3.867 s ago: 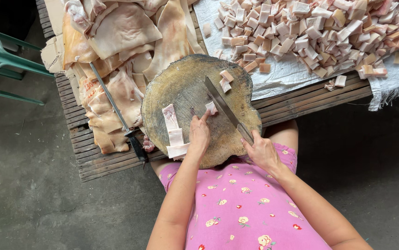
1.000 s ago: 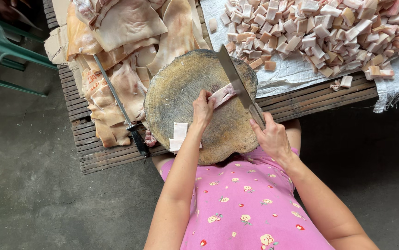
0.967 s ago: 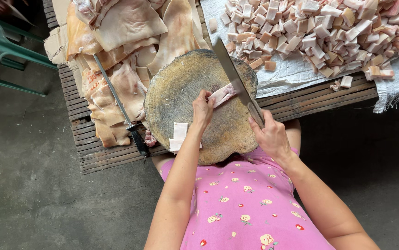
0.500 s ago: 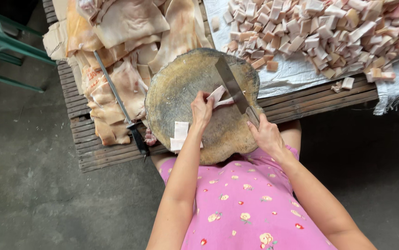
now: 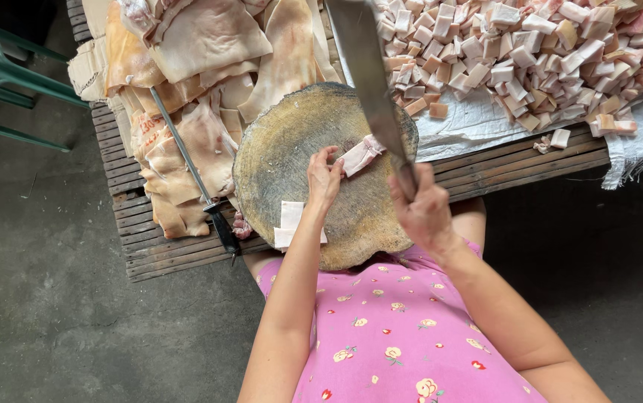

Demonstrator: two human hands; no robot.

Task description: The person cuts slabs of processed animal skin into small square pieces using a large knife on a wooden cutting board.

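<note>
Meat strip (image 5: 359,155): pale pink and white, lying on the round wooden chopping block (image 5: 284,149), its long axis slanting up and away from the person toward the far right edge of the block.

Left hand (image 5: 324,177): fingertips curled down and pressing the near end of the meat strip; the strip runs up and to the right from this grip. This is the nearer hand, in contact with it.

Right hand (image 5: 422,213): closed fully round the handle of a cleaver (image 5: 366,71), blade raised off the block and pointing away from the person. The strip lies just left of and slightly beyond this grip, with its free end beneath the lower part of the blade. Blade and strip appear apart; how high the blade stands cannot be told.

Cut white pieces (image 5: 290,224): on the block, close below the left grip, beside the wrist.

Sharpening steel (image 5: 191,179): dark handle, lying well left of both grips across slabs of pork skin (image 5: 209,45).

Heap of diced meat (image 5: 530,52): on a white sheet (image 5: 478,123), beyond and right of the right grip.

Slatted wooden table (image 5: 515,168): carries block, slabs and heap.

Green plastic chair (image 5: 1,82): far left, on the concrete floor (image 5: 53,313).
</note>
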